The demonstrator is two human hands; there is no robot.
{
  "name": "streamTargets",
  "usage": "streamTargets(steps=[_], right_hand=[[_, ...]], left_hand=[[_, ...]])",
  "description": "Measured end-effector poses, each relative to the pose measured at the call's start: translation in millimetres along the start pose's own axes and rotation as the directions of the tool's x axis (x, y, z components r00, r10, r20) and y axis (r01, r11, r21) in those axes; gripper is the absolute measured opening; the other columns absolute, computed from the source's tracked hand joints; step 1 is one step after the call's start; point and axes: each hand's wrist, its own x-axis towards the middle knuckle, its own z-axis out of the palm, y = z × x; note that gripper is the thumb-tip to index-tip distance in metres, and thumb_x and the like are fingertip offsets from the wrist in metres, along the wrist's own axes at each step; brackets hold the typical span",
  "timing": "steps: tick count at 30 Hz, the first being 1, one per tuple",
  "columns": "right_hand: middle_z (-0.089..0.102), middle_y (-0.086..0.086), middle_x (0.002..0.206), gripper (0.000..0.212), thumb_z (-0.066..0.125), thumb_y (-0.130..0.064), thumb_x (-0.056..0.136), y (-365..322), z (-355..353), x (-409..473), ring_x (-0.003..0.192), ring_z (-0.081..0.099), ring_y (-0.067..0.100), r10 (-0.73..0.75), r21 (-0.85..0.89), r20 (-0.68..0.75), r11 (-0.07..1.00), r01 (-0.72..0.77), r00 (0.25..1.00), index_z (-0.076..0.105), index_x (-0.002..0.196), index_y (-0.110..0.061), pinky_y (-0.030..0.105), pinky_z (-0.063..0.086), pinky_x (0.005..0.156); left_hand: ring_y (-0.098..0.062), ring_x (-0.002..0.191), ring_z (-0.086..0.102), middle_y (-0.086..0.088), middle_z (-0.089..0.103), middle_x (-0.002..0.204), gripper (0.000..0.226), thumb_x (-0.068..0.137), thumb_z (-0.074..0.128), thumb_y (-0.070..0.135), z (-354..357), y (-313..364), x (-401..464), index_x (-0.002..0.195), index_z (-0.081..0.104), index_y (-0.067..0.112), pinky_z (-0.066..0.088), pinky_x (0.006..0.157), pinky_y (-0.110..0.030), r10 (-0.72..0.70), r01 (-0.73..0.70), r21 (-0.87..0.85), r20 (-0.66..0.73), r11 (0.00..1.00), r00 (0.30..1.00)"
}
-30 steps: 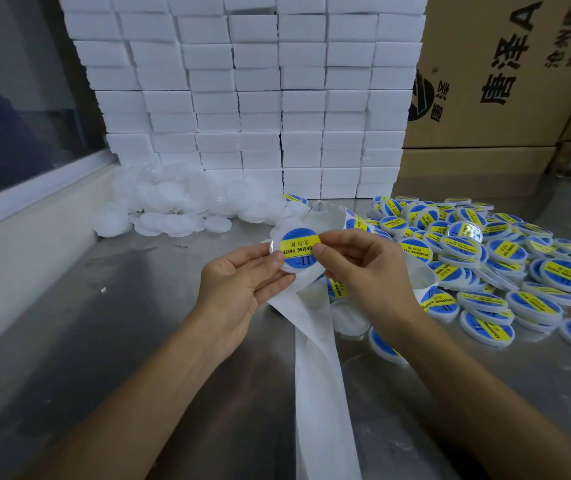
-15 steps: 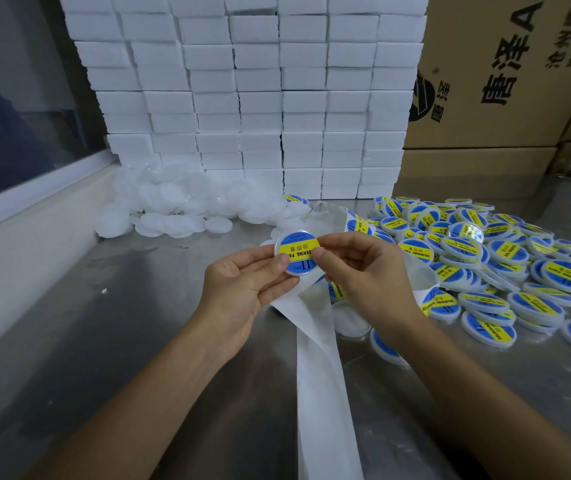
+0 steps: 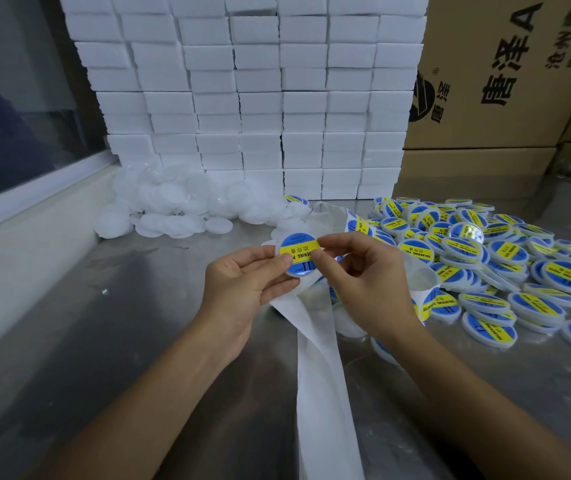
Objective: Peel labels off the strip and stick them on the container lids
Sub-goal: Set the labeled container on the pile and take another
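Note:
A round white lid [image 3: 297,253] with a blue and yellow label on its top is held above the steel table between both hands. My left hand [image 3: 242,285] grips its left and lower edge with thumb and fingers. My right hand [image 3: 363,282] pinches its right edge, thumb and forefinger on the label. The white backing strip [image 3: 322,375] hangs from under the hands toward me. Its far end, carrying labels [image 3: 358,225], loops behind my right hand.
Unlabelled white lids [image 3: 180,209] are heaped at the back left. Labelled lids [image 3: 485,265] are piled to the right. White boxes [image 3: 260,98] are stacked along the back, beside brown cartons [image 3: 506,81]. A window ledge [image 3: 17,202] runs along the left.
The lid has turned a little in the hands and sits slightly higher. My right thumb and forefinger have slid onto its right edge. The strip hangs as before.

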Motion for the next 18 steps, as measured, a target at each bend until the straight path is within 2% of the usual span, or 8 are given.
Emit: streamTargets(steps=[1, 3, 7, 10, 12, 15, 18], right_hand=[[0.069, -0.008, 0.076, 0.012, 0.074, -0.013, 0.085, 0.0, 0.3, -0.8, 0.052, 0.054, 0.009, -0.016, -0.024, -0.011, 1.000, 0.016, 1.000, 0.072, 0.095, -0.020, 0.025, 0.049, 0.054], [0.068, -0.010, 0.075, 0.012, 0.074, -0.013, 0.085, 0.0, 1.7, -1.9, 0.052, 0.054, 0.007, -0.056, -0.074, -0.038, 0.996, 0.053, 0.998, 0.072, 0.095, -0.018, 0.020, 0.046, 0.055], [0.066, -0.008, 0.077, 0.014, 0.073, -0.014, 0.085, 1.1, 4.0, -3.9, 0.053, 0.056, 0.012, -0.123, -0.167, -0.078, 0.980, 0.108, 0.989, 0.071, 0.098, -0.015, 0.019, 0.045, 0.057], [0.062, -0.004, 0.089, 0.020, 0.075, -0.020, 0.084, 0.9, 4.9, -3.0, 0.056, 0.058, 0.013, -0.154, -0.192, -0.106, 0.973, 0.132, 0.982, 0.069, 0.102, -0.018, 0.016, 0.045, 0.058], [0.060, -0.004, 0.095, 0.031, 0.078, -0.026, 0.081, 1.6, 4.3, -1.6, 0.059, 0.062, 0.012, -0.118, -0.167, -0.108, 0.981, 0.099, 0.987, 0.067, 0.109, -0.020, 0.016, 0.047, 0.059], [0.065, -0.009, 0.088, 0.037, 0.077, -0.030, 0.082, 2.8, 2.7, -3.0, 0.058, 0.065, 0.010, -0.027, -0.082, -0.012, 0.996, 0.026, 1.000, 0.064, 0.116, -0.026, 0.023, 0.050, 0.059], [0.066, -0.006, 0.090, 0.048, 0.082, -0.034, 0.074, 3.1, 3.8, -4.5, 0.060, 0.067, 0.013, 0.022, -0.022, 0.014, 1.000, -0.022, 1.000, 0.063, 0.119, -0.029, 0.028, 0.055, 0.061]], left_hand=[[-0.031, 0.084, 0.074, -0.019, 0.075, 0.092, 0.036, 0.077, 0.074, 0.004, 0.4, -0.1, -0.1, 0.108, 0.061, -0.008, 0.060, 0.068, -0.029, 0.002, -0.002, 0.003, -0.001, 1.000, 1.000], [-0.031, 0.084, 0.074, -0.019, 0.074, 0.092, 0.033, 0.078, 0.073, 0.002, 1.2, -0.2, -0.2, 0.107, 0.060, -0.009, 0.060, 0.068, -0.030, 0.005, -0.005, 0.002, 0.005, 1.000, 1.000], [-0.031, 0.083, 0.074, -0.021, 0.074, 0.090, 0.020, 0.080, 0.070, -0.002, 2.6, -1.2, -2.1, 0.097, 0.060, -0.004, 0.059, 0.069, -0.031, 0.013, -0.012, -0.019, 0.046, 1.000, 0.999], [-0.032, 0.083, 0.074, -0.022, 0.073, 0.092, 0.016, 0.082, 0.067, -0.003, 3.5, -0.7, -2.9, 0.096, 0.059, -0.001, 0.060, 0.071, -0.033, 0.018, -0.014, -0.048, 0.084, 0.999, 0.996], [-0.032, 0.084, 0.074, -0.022, 0.074, 0.094, 0.018, 0.084, 0.065, 0.000, 3.4, 0.9, -2.2, 0.101, 0.059, -0.001, 0.060, 0.073, -0.034, 0.019, -0.011, -0.077, 0.103, 0.997, 0.995], [-0.034, 0.093, 0.072, -0.023, 0.072, 0.103, 0.026, 0.087, 0.059, 0.002, 4.1, 2.0, -2.8, 0.113, 0.058, -0.003, 0.060, 0.074, -0.034, 0.003, 0.020, -0.130, 0.171, 0.991, 0.985], [-0.034, 0.101, 0.070, -0.022, 0.071, 0.109, 0.030, 0.093, 0.050, -0.002, 4.9, 0.8, -3.8, 0.123, 0.056, 0.000, 0.059, 0.080, -0.036, -0.005, 0.038, -0.132, 0.246, 0.991, 0.969]])
